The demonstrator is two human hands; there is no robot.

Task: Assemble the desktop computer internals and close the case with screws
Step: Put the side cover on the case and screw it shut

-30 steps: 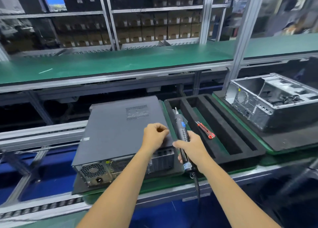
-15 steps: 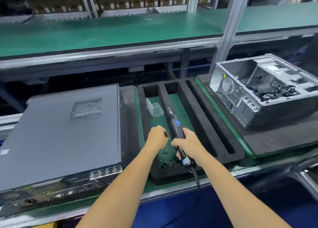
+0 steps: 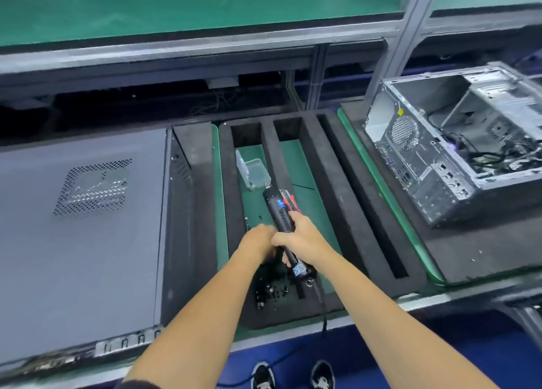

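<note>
The closed grey computer case [image 3: 82, 227] lies flat at the left. An open case [image 3: 457, 142] with loose cables inside sits at the right on a black mat. Between them is a black foam tray [image 3: 322, 189] with long compartments. My right hand [image 3: 305, 239] grips a black electric screwdriver [image 3: 278, 209], tip pointing away from me over the tray. My left hand [image 3: 258, 242] is blurred and reaches down into the left compartment, just above a pile of small black screws [image 3: 269, 292]. Its fingertips are hidden, so I cannot tell whether it holds a screw.
A small clear plastic box [image 3: 253, 173] lies further back in the same compartment. A red-handled tool [image 3: 290, 204] shows behind the screwdriver. The screwdriver's cable [image 3: 322, 309] hangs over the bench's front edge. A green shelf [image 3: 176, 10] runs above.
My left hand left the closed case's top and moved right and down into the tray's screw compartment. My right hand carried the screwdriver along. The view shifted right and closer.
</note>
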